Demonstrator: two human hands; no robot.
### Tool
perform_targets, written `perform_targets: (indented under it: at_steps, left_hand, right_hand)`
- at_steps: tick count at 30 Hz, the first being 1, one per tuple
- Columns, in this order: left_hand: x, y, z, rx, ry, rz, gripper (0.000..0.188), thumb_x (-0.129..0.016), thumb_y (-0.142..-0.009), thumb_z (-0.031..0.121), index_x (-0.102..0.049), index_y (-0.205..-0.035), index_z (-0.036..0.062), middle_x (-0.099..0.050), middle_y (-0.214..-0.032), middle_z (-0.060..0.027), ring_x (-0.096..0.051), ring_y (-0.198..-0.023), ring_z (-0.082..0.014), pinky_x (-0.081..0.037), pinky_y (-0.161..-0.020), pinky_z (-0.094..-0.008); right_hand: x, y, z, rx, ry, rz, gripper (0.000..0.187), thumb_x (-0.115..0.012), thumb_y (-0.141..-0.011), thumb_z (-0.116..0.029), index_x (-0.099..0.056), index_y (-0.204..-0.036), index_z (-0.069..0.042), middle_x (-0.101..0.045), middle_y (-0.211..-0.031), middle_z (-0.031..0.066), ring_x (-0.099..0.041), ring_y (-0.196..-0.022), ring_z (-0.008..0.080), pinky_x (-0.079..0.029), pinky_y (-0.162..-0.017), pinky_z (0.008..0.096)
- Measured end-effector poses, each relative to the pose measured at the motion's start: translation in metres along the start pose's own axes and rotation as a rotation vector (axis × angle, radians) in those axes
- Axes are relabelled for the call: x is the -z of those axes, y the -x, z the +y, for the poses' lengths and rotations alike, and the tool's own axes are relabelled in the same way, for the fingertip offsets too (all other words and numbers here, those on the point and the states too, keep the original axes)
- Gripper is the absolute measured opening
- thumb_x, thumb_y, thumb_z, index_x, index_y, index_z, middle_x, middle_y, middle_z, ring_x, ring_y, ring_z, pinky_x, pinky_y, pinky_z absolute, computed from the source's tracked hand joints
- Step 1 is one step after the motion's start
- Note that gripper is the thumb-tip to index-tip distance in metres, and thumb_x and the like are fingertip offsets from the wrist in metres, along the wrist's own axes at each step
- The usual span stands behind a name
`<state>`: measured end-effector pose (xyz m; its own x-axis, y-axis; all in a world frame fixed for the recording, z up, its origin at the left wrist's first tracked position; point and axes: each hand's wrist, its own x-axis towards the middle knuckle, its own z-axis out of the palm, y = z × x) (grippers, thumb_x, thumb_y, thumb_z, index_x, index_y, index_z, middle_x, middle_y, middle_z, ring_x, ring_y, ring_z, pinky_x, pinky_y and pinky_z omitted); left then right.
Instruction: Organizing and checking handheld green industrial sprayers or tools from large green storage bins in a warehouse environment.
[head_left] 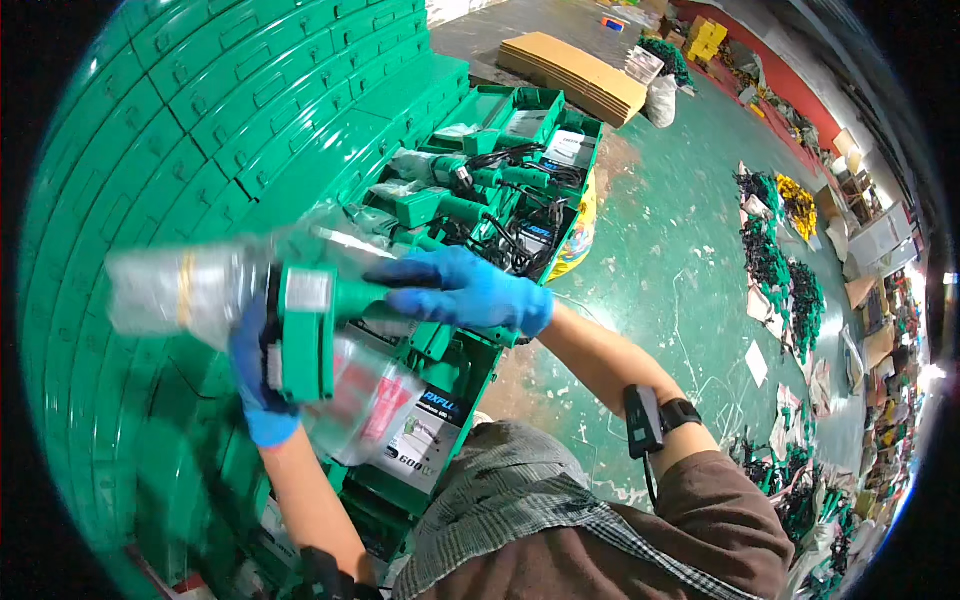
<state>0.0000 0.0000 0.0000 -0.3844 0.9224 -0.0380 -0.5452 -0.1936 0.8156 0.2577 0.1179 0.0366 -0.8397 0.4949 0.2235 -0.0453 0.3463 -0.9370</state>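
A green hand-held power tool (pixel 309 345) with a white label is up in front of me, above the open cases. My left hand (pixel 262 375), in a blue glove, is closed around its body from the left. The blue-gloved right hand (pixel 465 290) has its fingers over the tool's green handle (pixel 358 299). Clear plastic wrapping with a yellowish band (pixel 186 290) covers the tool's left end and is smeared by motion. Under the tool, a clear bag with red print (pixel 380 405) rests by a printed leaflet (pixel 428 432) in an open green case.
Open green metal cases (pixel 545 100) with similar tools and black cords run away from me. Closed green cases (pixel 270 95) are stacked high on the left. Flat cardboard (pixel 570 70) lies at the far end. Piles of green and black parts (pixel 760 250) lie on the green floor at right.
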Motion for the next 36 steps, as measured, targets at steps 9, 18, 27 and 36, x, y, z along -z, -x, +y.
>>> perform_targets:
  at_steps: [9, 18, 27, 36]
  left_hand:
    - [0.07, 0.044, -0.053, -0.123, 0.101, -0.036, 0.033, -0.038, -0.094, 0.027, -0.055, -0.113, 0.0068, -0.06, -0.106, -0.0121, -0.059, -0.089, -0.0246, -0.049, -0.078, -0.0392]
    - [-0.019, 0.044, -0.018, -0.577, -0.917, 0.23, 0.026, -0.047, -0.09, 0.024, -0.06, -0.104, 0.0068, -0.062, -0.089, -0.0076, -0.059, -0.077, -0.0203, -0.048, -0.069, -0.0357]
    - [-0.024, 0.106, 0.035, -0.76, -1.532, 0.458, 0.021, -0.055, -0.081, 0.017, -0.064, -0.096, 0.0041, -0.066, -0.094, -0.0108, -0.062, -0.087, -0.0243, -0.049, -0.077, -0.0357]
    - [0.006, 0.283, 0.084, -0.592, -1.037, 0.654, 0.027, -0.061, -0.081, 0.011, -0.06, -0.106, 0.0019, -0.064, -0.096, -0.0088, -0.062, -0.084, -0.0174, -0.05, -0.076, -0.0316]
  right_hand:
    - [0.091, 0.017, 0.142, -0.83, -0.279, 0.491, 0.032, -0.076, -0.073, -0.027, -0.058, -0.063, -0.003, -0.053, -0.061, 0.0039, -0.05, -0.048, 0.0123, -0.039, -0.044, 0.0257]
    - [0.13, 0.003, 0.06, -0.275, -0.702, 0.477, 0.023, -0.061, -0.079, -0.012, -0.063, -0.1, -0.003, -0.064, -0.082, 0.0059, -0.06, -0.07, 0.0144, -0.049, -0.067, 0.026]
    - [0.01, 0.025, -0.018, -0.203, 0.134, -0.519, 0.039, -0.058, -0.084, -0.014, -0.054, -0.12, -0.001, -0.062, -0.105, 0.0143, -0.058, -0.095, 0.0197, -0.046, -0.084, 0.0327]
    - [-0.153, 0.005, -0.039, 0.057, -0.617, -0.846, 0.066, -0.059, -0.083, -0.01, -0.026, -0.139, 0.0, -0.038, -0.137, 0.0156, -0.041, -0.124, 0.0235, -0.032, -0.103, 0.0352]
